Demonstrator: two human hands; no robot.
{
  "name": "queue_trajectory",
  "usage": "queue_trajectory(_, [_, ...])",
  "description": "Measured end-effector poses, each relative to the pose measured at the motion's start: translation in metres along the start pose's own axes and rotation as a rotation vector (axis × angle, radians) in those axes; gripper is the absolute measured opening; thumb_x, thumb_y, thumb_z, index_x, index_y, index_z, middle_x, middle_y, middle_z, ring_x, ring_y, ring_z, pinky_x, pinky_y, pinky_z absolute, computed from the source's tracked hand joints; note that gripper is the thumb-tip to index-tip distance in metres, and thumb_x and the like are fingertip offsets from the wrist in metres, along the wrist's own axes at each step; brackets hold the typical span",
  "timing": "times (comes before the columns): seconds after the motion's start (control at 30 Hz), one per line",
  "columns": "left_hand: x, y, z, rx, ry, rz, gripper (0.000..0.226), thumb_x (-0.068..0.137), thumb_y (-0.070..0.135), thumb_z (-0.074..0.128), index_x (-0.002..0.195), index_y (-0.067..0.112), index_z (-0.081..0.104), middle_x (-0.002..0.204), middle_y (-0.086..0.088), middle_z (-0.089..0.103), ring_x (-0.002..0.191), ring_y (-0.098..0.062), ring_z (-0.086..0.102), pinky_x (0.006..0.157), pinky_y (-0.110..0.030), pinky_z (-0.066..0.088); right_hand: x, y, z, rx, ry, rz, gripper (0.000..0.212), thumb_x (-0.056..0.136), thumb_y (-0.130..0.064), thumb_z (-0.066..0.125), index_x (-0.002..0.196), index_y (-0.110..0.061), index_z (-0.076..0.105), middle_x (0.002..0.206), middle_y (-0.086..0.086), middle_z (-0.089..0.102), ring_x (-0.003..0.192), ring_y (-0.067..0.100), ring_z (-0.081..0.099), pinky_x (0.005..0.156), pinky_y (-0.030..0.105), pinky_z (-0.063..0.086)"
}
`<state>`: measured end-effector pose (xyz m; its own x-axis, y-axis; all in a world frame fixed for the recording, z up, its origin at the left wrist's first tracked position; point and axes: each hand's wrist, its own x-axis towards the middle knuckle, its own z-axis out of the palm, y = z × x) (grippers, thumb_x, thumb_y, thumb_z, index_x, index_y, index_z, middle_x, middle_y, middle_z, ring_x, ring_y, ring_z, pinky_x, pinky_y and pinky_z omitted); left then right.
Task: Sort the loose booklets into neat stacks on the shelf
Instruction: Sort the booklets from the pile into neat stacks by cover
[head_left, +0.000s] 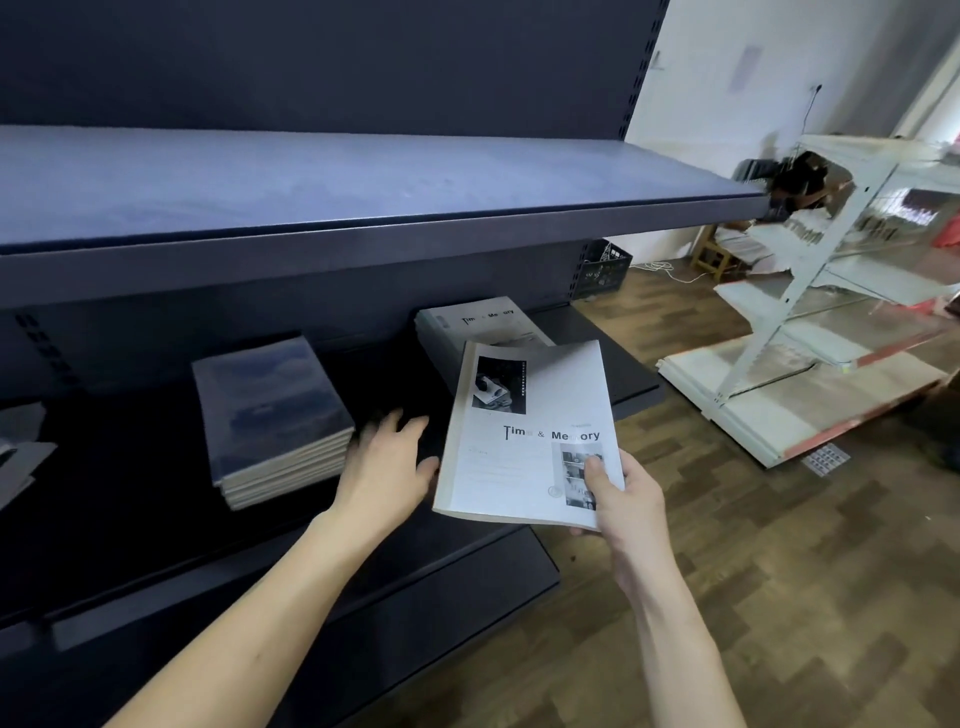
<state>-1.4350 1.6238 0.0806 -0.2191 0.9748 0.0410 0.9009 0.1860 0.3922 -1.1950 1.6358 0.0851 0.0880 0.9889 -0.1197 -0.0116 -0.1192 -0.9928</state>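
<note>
one thin, floppy-looking white booklet (530, 434) sits mid-frame, pinched at its lower right corner by the right hand (626, 493); left hand (387, 465) hovers open beside it, likely needed under the spine.

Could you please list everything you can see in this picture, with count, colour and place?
Held booklet: one, white, "Time & Memory" cover, in front of the middle shelf.
White booklet stack: one, same title, right on the middle shelf.
Dark booklet stack: one, blue-grey covers, centre of the middle shelf.
Loose booklets: count unclear, grey, far left edge.
Shelving unit: one, dark blue, fills the left.
White shelving: one unit, right background, on the wooden floor.
Crate: one, dark, behind the unit.
Left hand: open, beside the dark stack.
Right hand: pinches the held booklet's lower corner.
</note>
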Motion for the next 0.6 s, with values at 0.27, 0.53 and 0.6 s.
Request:
queue_trajectory(0.27, [0.060,0.006,0.021,-0.088,-0.115,-0.036,0.060,0.098,0.040,0.051,0.152,0.028,0.028,0.162,-0.002,0.015,0.148,-0.025,0.019,0.112,-0.046,0.035,0.066,-0.002,0.009,-0.040,0.006,0.034,0.014,0.101,-0.012,0.055,0.105,-0.015,0.067,0.095,0.015,0.073,0.061,0.019,0.067,0.040,0.028,0.047])
queue_trajectory(0.53, [0.091,0.005,0.038,-0.106,-0.110,-0.126,0.059,0.099,0.034,0.049,0.153,0.028,0.025,0.163,-0.001,0.010,0.150,-0.023,0.009,0.119,-0.044,0.022,0.126,0.007,0.019,-0.132,-0.053,0.073,0.015,0.100,-0.015,0.056,0.112,-0.013,0.065,0.095,0.010,0.074,0.064,0.019,0.071,0.044,0.031,0.053])
queue_trajectory(0.6, [0.098,0.009,0.040,-0.116,-0.101,-0.159,0.059,0.099,0.034,0.049,0.153,0.028,0.025,0.163,0.000,0.011,0.150,-0.023,0.008,0.120,-0.044,0.021,0.143,0.003,0.018,-0.156,-0.085,0.075,0.015,0.100,-0.017,0.056,0.113,-0.014,0.064,0.094,0.007,0.073,0.065,0.018,0.070,0.044,0.030,0.054])
